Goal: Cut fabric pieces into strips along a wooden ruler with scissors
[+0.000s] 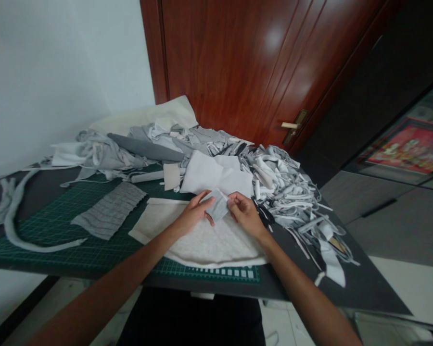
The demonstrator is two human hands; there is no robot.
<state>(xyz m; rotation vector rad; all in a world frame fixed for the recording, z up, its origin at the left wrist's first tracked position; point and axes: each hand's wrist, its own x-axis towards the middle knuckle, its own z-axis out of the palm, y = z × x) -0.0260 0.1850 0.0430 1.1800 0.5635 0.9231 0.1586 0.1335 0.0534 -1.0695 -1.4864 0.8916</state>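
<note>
A small light-grey fabric piece [217, 205] is held up between both hands over the table. My left hand [195, 211] pinches its left edge, and my right hand [243, 214] pinches its right edge. Under the hands lies a large off-white fabric panel [202, 242] with a curved near edge, resting on a green cutting mat [75, 250].
A striped grey fabric rectangle [110, 210] lies left of the hands. A heap of grey and white cloth [147, 144] fills the back of the table. A tangle of white and grey strips [292, 192] sits at the right. Behind stands a red-brown door [256, 62].
</note>
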